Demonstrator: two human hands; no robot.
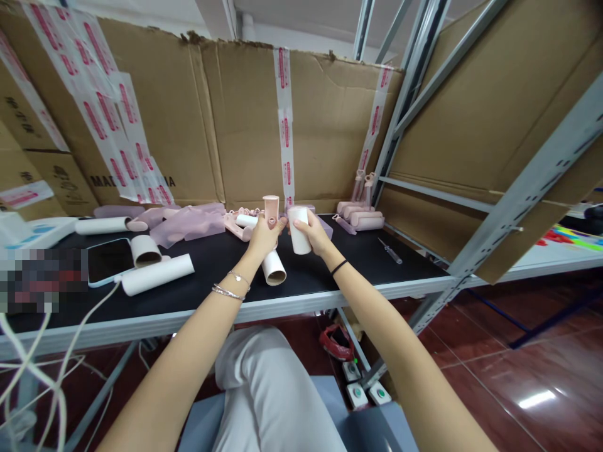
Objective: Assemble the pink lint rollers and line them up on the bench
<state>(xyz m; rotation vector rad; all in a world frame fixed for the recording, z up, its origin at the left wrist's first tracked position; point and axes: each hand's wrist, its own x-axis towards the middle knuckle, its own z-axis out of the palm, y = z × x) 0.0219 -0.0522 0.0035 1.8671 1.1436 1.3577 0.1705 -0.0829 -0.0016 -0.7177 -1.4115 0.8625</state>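
Note:
My left hand (264, 237) is closed round a pink plastic roller handle (271, 209), held upright, with a white paper roll (274, 267) sticking out below the fist. My right hand (315, 233) grips another white paper roll (299, 230) upright, right beside the handle. Both hands hover over the black tabletop (358, 260) near its middle.
More white rolls (157, 274) and a phone (109, 259) lie at the left, with pink plastic bags (191, 224) behind. Finished pink rollers (365, 218) are stacked at the back right, a small tool (390, 250) near them. Cardboard walls and a metal rack frame (513, 213) enclose the table.

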